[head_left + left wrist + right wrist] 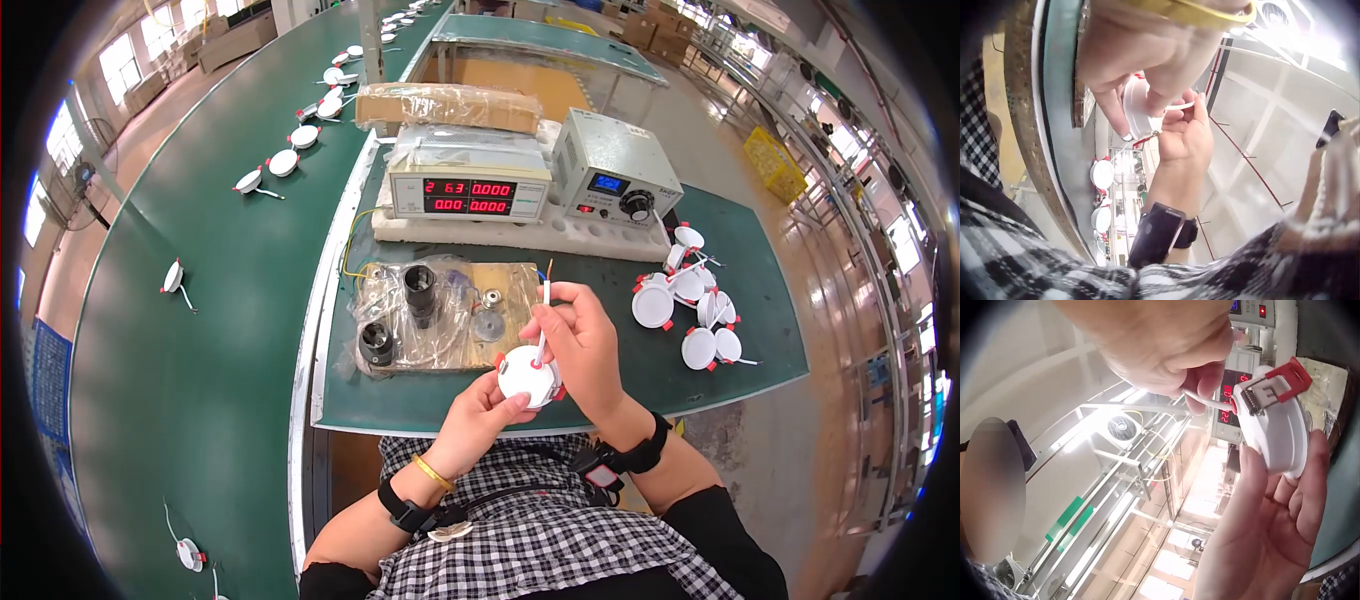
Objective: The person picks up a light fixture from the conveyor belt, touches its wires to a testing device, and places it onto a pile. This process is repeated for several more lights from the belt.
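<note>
Low over the front of the workbench, my left hand [476, 426] holds a round white downlight [520, 382] by its rim, thumb on one face and fingers on the other. A spring clip with a red tab [1291, 380] shows on its side in the right wrist view. My right hand [588, 358] pinches the white cable [547, 292] that comes out of the light's back, and bare wire ends stick up above the fingers. Just beyond the hands lies a wooden board [512, 282] with two black sockets [420, 290] and a round metal contact [488, 325].
Behind the board, a meter with red digits [468, 197] and a grey box with a dial [620, 168] stand on white foam [450, 232]. Several downlights [653, 306] are heaped on the bench at right. More downlights [284, 163] lie along the green belt [220, 380] at left.
</note>
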Demonstrator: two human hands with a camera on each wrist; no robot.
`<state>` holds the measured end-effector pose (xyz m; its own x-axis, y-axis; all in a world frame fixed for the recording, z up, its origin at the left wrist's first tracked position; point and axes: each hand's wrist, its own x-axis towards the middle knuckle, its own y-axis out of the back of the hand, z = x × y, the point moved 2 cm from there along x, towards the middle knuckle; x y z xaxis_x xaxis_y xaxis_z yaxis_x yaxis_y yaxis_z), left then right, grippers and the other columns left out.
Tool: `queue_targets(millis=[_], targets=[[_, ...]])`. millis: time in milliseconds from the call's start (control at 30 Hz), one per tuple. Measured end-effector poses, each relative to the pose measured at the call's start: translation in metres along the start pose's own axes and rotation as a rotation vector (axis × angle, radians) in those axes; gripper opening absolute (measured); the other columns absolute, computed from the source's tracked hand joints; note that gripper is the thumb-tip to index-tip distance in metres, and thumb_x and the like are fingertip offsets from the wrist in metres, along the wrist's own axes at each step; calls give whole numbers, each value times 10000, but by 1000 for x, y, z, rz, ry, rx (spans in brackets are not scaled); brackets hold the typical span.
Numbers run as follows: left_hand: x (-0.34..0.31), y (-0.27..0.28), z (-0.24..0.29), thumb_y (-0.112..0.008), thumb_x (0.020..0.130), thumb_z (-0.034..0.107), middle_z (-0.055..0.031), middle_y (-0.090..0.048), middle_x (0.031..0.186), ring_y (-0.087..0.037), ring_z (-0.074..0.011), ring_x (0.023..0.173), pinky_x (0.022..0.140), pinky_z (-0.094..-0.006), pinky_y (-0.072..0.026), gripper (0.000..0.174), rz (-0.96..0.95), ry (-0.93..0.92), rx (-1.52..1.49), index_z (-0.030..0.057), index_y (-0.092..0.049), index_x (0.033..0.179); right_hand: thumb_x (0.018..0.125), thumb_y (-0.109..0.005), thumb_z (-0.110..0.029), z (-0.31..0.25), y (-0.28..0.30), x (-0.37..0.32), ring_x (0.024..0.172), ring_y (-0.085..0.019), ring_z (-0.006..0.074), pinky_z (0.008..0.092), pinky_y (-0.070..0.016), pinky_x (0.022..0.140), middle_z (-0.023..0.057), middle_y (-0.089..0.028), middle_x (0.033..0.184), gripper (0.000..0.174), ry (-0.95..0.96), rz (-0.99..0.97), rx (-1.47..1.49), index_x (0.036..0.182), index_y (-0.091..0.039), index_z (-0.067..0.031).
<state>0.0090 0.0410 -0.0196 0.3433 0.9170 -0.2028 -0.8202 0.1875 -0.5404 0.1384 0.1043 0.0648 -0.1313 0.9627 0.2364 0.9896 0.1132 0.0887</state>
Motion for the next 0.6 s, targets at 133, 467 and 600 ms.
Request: queue_targets(millis=[133, 467, 600], targets=[[1, 3, -5, -560, 952, 146, -130, -567, 1223, -625, -211, 1039, 898, -323, -528, 414, 1, 73, 50, -47, -420, 1290, 934, -566, -140, 22, 8, 8, 528, -534, 70, 231, -429, 504, 50, -629, 664, 130, -62, -5, -199, 919, -581, -12], [14, 10, -25, -524, 972, 154, -138, -561, 1230, -624, -227, 1051, 893, -311, -541, 373, 0, 195, -192, -8, -424, 1293, 832, -615, -214, 76, -5, 30, 623, -636, 316, 394, -482, 570, 139, -640, 669, 170, -9, -136, -870, 824, -634, -46], [14, 11, -25, -525, 973, 156, -126, -560, 1238, -604, -224, 1091, 915, -304, -528, 390, -28, 190, -232, -10, -415, 1309, 825, -620, -228, 77, -10, 34, 652, -636, 340, 424, -495, 598, 152, -641, 678, 172, -3, -176, -947, 817, -642, -57]])
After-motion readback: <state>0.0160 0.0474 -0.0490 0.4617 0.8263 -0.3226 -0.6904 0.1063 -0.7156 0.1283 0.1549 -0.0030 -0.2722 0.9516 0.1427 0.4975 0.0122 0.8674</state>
